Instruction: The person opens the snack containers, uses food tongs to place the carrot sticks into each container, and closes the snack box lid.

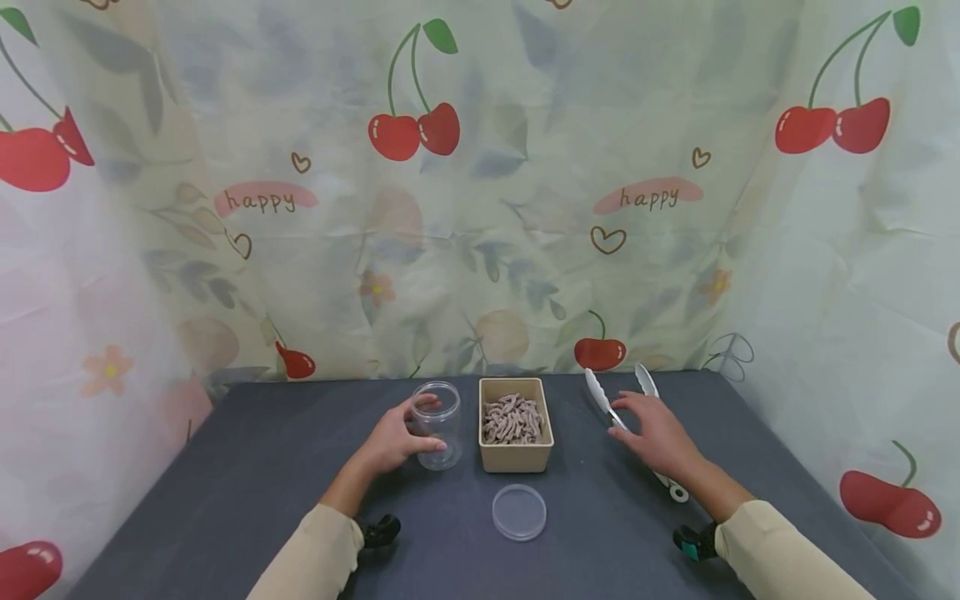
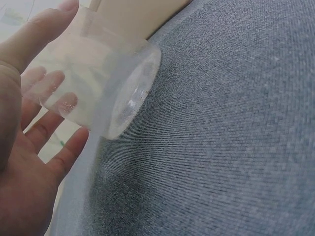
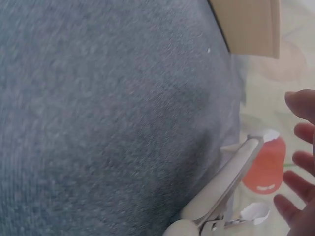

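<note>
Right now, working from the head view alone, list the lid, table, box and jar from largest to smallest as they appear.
1. Table
2. Box, wider than the jar
3. Jar
4. Lid

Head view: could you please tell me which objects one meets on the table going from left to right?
Clear jar → beige box → tongs. The lid lies directly below the box in the picture, so I left it out.
</note>
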Motion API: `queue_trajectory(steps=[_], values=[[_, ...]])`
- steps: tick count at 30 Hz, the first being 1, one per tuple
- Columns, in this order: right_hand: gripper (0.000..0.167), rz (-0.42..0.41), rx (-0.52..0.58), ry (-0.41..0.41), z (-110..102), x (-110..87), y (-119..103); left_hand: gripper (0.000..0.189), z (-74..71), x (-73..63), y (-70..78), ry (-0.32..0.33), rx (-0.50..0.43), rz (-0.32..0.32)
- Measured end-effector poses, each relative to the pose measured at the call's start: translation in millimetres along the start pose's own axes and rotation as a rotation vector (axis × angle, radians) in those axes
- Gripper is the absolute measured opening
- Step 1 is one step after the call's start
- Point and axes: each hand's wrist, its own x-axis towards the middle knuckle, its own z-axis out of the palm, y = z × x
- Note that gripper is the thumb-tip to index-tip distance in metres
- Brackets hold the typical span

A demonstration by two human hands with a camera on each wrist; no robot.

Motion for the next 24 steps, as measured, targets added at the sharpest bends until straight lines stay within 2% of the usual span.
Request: queue_trajectory(steps=[5,14,24], values=[[0.054,0.046,-0.046,-0.008,5.2,-2.3,7.9,0.068,0.3,0.6,-1.6,0.001,-0.013,0.009],[0.087,0.111,-0.125,-0.071,12.5,-10.5,17.1,0.070,0.5,0.5,-2.0,0.005,-0.011,-0.004],[0.113,0.272,-0.143,-0.151,10.5,-15.9,25.6,0.071,0.0,0.8,-2.8,-0.003,-0.021,0.017]])
